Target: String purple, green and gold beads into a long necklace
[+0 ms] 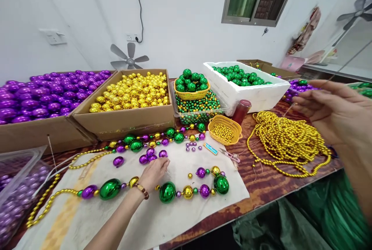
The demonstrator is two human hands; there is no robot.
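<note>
Over the white cloth [209, 207], my left hand [153, 173] is closed in a pinch above a string of purple, green and gold beads; what its fingertips hold is too small to make out. Beside it lie loose purple balls [118, 161]. A large green ball [167, 192] rests to its right, and an oval green bead [110, 189] to its left. Raised at the right edge, my right hand [328, 106] pinches a thin thread [353, 59]. Below that hand, gold bead strands [286, 141] are heaped on the table.
Boxes of purple balls [43, 97], gold balls [133, 89] and green balls [240, 75] line the back. A yellow basket of small gold beads [225, 130], a dark red can [241, 111], a blue-labelled packet [210, 149] and small scissors [229, 154] are nearer.
</note>
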